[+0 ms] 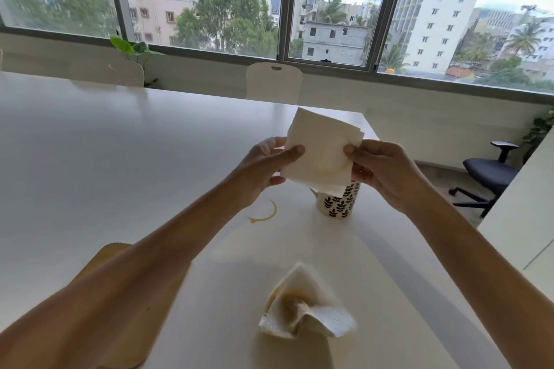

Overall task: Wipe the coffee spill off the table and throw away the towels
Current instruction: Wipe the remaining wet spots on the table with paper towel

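A clean white paper towel (319,153) is held up above the white table (120,165). My left hand (266,168) pinches its left edge and my right hand (377,171) pinches its right edge. Below it on the table lies a curved brown coffee stain (263,214), left of a white mug with a dark leaf pattern (338,204). The towel hides the mug's rim. Near the front of the table sits a crumpled, coffee-stained paper towel (302,307).
White chairs (274,81) stand along the table's far side under a wide window. A dark office chair (488,177) is on the floor to the right, beside a white counter (521,213). A tan surface (111,255) shows at the table's near left edge.
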The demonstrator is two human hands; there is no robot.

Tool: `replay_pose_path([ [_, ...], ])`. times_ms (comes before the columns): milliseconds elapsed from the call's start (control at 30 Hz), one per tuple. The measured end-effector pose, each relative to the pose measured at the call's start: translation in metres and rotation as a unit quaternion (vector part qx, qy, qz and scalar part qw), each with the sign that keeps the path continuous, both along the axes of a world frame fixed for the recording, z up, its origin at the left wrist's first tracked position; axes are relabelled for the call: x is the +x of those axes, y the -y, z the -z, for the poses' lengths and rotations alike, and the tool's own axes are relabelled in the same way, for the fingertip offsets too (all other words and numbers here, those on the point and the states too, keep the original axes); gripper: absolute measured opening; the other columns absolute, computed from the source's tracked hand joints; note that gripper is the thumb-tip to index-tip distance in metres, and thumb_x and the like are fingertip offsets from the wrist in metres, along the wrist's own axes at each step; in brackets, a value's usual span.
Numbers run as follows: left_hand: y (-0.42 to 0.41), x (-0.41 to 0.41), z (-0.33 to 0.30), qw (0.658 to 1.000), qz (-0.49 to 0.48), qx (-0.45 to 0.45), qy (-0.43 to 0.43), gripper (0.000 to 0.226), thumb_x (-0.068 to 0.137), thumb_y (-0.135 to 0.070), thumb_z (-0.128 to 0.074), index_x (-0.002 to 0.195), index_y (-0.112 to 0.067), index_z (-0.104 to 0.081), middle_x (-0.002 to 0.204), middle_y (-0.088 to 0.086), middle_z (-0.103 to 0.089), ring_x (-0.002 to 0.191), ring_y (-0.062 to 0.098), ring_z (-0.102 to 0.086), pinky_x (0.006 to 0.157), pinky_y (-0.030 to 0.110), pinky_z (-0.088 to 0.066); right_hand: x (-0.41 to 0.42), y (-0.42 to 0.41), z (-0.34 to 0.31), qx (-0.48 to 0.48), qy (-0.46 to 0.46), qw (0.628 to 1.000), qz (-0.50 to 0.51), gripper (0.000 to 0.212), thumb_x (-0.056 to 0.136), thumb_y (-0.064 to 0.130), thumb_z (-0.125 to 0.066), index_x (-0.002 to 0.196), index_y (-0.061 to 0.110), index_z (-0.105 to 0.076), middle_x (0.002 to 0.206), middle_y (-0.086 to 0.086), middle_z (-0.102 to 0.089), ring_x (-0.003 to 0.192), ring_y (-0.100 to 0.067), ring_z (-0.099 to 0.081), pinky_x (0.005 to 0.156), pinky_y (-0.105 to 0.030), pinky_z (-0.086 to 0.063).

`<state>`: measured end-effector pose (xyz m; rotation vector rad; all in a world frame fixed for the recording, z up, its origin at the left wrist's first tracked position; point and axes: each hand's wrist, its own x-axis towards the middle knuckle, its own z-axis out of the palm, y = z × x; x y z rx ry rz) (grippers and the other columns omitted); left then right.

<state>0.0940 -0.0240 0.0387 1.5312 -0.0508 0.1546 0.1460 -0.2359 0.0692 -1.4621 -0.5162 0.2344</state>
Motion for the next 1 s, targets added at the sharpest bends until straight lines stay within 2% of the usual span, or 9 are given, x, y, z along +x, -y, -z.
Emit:
replay_pose_path([
  [100,-0.020,-0.013,0.009,0.999,-0.023,-0.030,-0.029,0.015,0.085,-0.025,-0.065,0.099,-0.019,-0.067,0.081,-0.007,-0.067,0.080,0.012,-0.057,0.069,0.025,-0.039,-0.008,-0.019,0.009,0.001,-0.067,0.998,-0.019,0.038,0.093,0.036,-0.048,0.098,0.002,-0.066,0.080,-0.005,-0.071,0.069,-0.020,-0.067,0.060,-0.028,-0.056],
  [233,-0.043,-0.025,0.021,0.996,-0.036,-0.047,-0.069,0.025,0.084,-0.028,-0.067,0.101,-0.010,-0.069,0.084,-0.001,-0.068,0.084,0.017,-0.059,0.073,0.029,-0.046,-0.021,-0.048,0.021,0.037,-0.182,0.981,-0.061,0.069,0.082,0.064,-0.038,0.108,0.008,-0.068,0.104,-0.009,-0.070,0.085,-0.024,-0.069,0.067,-0.032,-0.057],
  [333,-0.055,-0.033,0.030,0.995,-0.004,0.000,-0.095,0.030,0.085,-0.030,-0.065,0.105,-0.008,-0.069,0.097,0.005,-0.071,0.092,0.020,-0.065,0.088,0.036,-0.051,-0.028,-0.065,0.026,0.057,-0.210,0.968,-0.123,0.064,0.091,0.057,-0.031,0.090,0.011,-0.076,0.091,-0.006,-0.074,0.079,-0.019,-0.071,0.067,-0.027,-0.058],
  [500,-0.074,-0.039,0.039,0.990,0.032,0.120,-0.066,0.027,0.084,-0.034,-0.066,0.095,-0.009,-0.068,0.085,0.004,-0.066,0.081,0.018,-0.063,0.076,0.033,-0.052,-0.026,-0.075,0.028,-0.023,-0.230,0.955,-0.188,0.035,0.091,0.030,-0.048,0.083,0.008,-0.075,0.072,-0.005,-0.070,0.063,-0.015,-0.067,0.058,-0.025,-0.055],
  [600,-0.083,-0.036,0.037,0.983,0.035,0.175,-0.043,0.025,0.087,-0.027,-0.064,0.094,-0.003,-0.067,0.083,0.007,-0.064,0.078,0.020,-0.061,0.069,0.031,-0.049,-0.024,-0.080,0.028,-0.085,-0.201,0.955,-0.199,0.028,0.085,0.024,-0.053,0.092,0.003,-0.070,0.069,-0.004,-0.068,0.057,-0.013,-0.064,0.053,-0.023,-0.053],
  [700,-0.084,-0.030,0.035,0.974,0.034,0.223,-0.021,0.025,0.090,-0.024,-0.062,0.091,0.000,-0.068,0.077,0.008,-0.062,0.071,0.017,-0.059,0.061,0.025,-0.047,-0.025,-0.088,0.028,-0.146,-0.188,0.955,-0.176,0.032,0.087,0.016,-0.055,0.112,-0.003,-0.061,0.090,-0.012,-0.069,0.074,-0.020,-0.067,0.065,-0.028,-0.058],
  [800,-0.087,-0.026,0.039,0.955,-0.062,0.291,0.020,0.023,0.091,-0.028,-0.060,0.092,-0.007,-0.069,0.079,0.010,-0.068,0.071,0.015,-0.061,0.063,0.025,-0.049,-0.023,-0.097,0.023,-0.135,-0.152,0.977,-0.066,0.024,0.093,0.008,-0.049,0.111,-0.004,-0.060,0.098,-0.017,-0.065,0.081,-0.027,-0.063,0.066,-0.033,-0.057],
  [933,-0.115,-0.035,0.063,0.881,-0.178,0.436,0.042,0.026,0.092,-0.026,-0.054,0.110,-0.012,-0.067,0.107,0.006,-0.070,0.097,0.022,-0.065,0.086,0.035,-0.052,-0.018,-0.105,0.025,-0.069,0.005,0.989,0.129,0.024,0.096,0.013,-0.045,0.088,0.018,-0.067,0.091,-0.009,-0.065,0.083,-0.024,-0.059,0.072,-0.034,-0.049],
  [1000,-0.126,-0.043,0.079,0.836,-0.186,0.517,0.014,0.033,0.092,-0.027,-0.053,0.121,-0.013,-0.061,0.121,0.008,-0.064,0.110,0.027,-0.059,0.092,0.041,-0.048,-0.018,-0.107,0.035,-0.159,0.141,0.961,0.176,0.025,0.096,0.017,-0.043,0.104,0.024,-0.066,0.091,-0.004,-0.066,0.083,-0.022,-0.059,0.072,-0.031,-0.047],
])
